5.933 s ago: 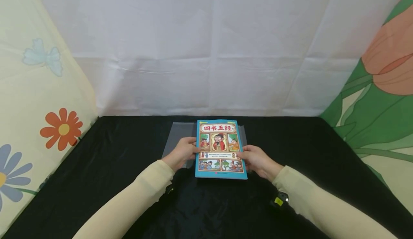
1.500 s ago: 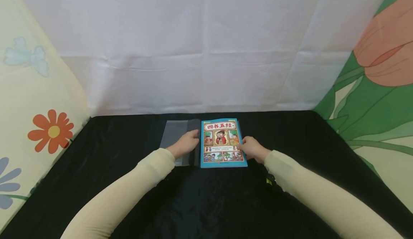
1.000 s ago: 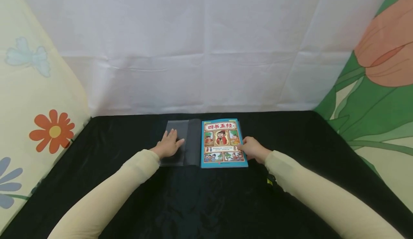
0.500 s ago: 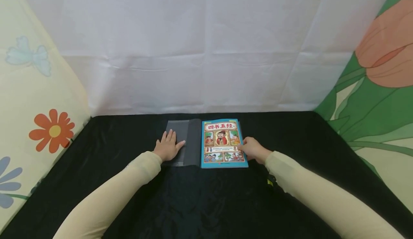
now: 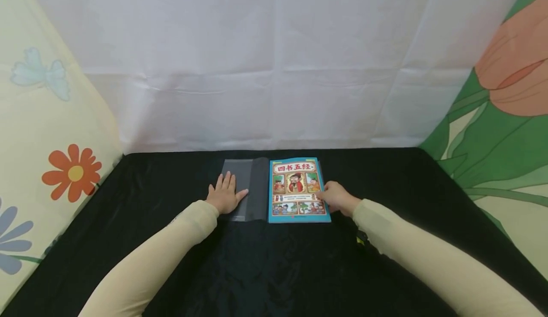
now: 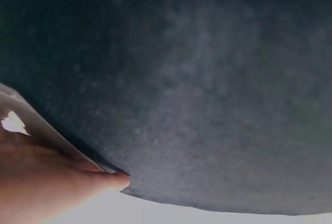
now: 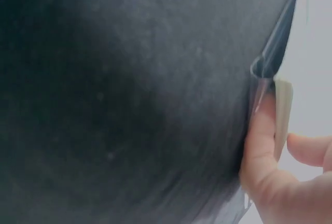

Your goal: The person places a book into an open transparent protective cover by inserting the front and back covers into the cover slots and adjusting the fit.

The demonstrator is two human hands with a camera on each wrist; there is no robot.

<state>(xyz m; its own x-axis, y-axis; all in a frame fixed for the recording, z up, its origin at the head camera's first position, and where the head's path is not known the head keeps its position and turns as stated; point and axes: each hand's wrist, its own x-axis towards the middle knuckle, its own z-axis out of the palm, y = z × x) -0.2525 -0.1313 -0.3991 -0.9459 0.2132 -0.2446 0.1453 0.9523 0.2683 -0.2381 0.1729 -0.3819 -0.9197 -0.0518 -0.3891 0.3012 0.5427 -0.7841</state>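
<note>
A blue-bordered picture book [image 5: 295, 211] with cartoon figures lies face up near the far side of the table. To its left spreads a clear plastic book cover [image 5: 259, 188], which also shows as a thin edge at the book's right. My left hand [image 5: 222, 196] rests flat on that left flap, fingers spread. My right hand [image 5: 337, 197] pinches the book's right edge, thumb on top. In the right wrist view, the fingers [image 7: 262, 136] reach under the book edge, beside a curled piece of clear plastic [image 7: 275, 47].
Black cloth [image 5: 257, 269] covers the table. A white cloth backdrop [image 5: 274, 70] hangs behind it. Flower-printed panels [image 5: 77, 117] stand at the left and right sides.
Earlier both hands held the book over the cover; now it lies lower and flat. My left hand has left the book's left edge and spread on the flap. My right hand kept its grip.
</note>
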